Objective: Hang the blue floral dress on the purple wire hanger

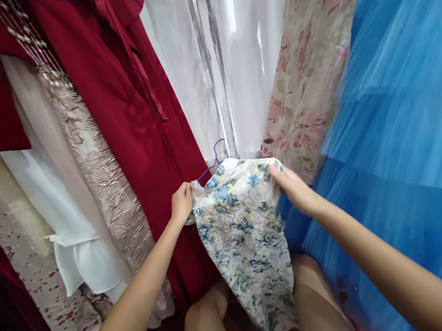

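Observation:
A white dress with blue and green flowers (244, 228) hangs down in front of me, between my knees. My left hand (182, 202) is closed on its upper left edge, close to the arm of a thin purple hanger (216, 155) that sticks out at the shoulder. At the dress's upper right corner is my right hand (293, 187), its thumb on the front of the cloth and its other fingers mostly hidden behind it.
Long garments surround me: a dark red dress (128, 122) on the left, white cloth (247, 65) behind, a pink-flowered dress (308, 80), and a blue tulle skirt (396, 123) on the right. Beaded strands (35, 44) hang at the upper left.

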{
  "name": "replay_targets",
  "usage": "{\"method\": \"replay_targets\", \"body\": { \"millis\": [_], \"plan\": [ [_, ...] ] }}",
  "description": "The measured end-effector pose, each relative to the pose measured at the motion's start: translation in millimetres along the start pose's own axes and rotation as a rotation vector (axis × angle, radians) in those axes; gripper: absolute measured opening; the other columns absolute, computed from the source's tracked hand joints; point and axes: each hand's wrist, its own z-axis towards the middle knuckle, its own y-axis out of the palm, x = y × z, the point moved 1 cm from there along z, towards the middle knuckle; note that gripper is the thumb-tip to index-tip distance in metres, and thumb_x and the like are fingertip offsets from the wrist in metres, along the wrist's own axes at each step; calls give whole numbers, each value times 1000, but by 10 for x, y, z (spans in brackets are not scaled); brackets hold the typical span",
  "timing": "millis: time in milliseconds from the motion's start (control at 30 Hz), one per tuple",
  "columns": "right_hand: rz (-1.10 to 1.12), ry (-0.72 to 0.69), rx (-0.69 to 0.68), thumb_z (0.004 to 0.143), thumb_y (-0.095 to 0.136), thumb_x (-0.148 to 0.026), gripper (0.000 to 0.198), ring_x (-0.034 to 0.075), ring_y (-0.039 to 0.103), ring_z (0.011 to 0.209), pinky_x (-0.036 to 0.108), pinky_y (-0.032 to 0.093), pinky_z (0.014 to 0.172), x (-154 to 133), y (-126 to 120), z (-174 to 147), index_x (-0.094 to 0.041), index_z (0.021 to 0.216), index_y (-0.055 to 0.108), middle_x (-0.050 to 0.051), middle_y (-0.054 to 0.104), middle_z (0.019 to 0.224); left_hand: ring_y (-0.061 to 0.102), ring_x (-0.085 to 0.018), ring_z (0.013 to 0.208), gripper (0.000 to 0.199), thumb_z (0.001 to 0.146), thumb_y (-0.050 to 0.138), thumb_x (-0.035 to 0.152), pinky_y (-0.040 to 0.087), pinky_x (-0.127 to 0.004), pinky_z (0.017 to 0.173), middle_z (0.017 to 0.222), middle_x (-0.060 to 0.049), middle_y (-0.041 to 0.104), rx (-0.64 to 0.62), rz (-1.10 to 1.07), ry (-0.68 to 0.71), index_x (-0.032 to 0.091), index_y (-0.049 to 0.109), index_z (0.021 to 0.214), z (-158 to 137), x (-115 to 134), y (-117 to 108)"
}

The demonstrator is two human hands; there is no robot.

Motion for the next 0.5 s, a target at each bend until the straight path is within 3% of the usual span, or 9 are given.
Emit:
{"method": "replay_targets", "body": {
  "millis": [100,200,267,367,500],
  "plan": [
    [13,-29,-41,96,46,-52,43,21,58,114,38,42,106,-89,44,-70,-22,122,60,4,69,114,48,-16,61,25,94,40,31,30,-25,59,65,1,52,-6,-32,-14,22,47,72,10,6,169],
    [-16,-71,46,96,43,-53,45,24,56,118,40,41,108,-88,-73,73,-20,122,60,6,67,118,45,-15,58,26,93,43,34,30,-24,58,62,2,50,-45,-104,-12,22,47,71,19,75,313],
    [-49,-81,18,96,43,-53,46,24,56,118,41,42,107,-85,-101,151,-19,122,60,6,66,120,46,-16,58,25,92,45,34,30,-24,58,62,2,50,-53,-120,-39,22,48,70,-19,74,373],
    [-81,-92,-149,96,46,-48,44,24,56,118,41,39,109,-119,15,64,-19,128,57,5,64,124,55,-20,64,19,89,51,33,32,-25,59,67,-2,59,-98,-106,-70,22,55,74,-182,7,429],
    [-94,15,-472,91,57,-40,54,24,59,113,40,43,106,-222,243,-381,-23,142,47,5,66,122,63,-26,75,12,79,67,32,39,-27,62,76,-6,66,-188,-148,-176,22,60,81,-518,-39,484]
  ]
}}
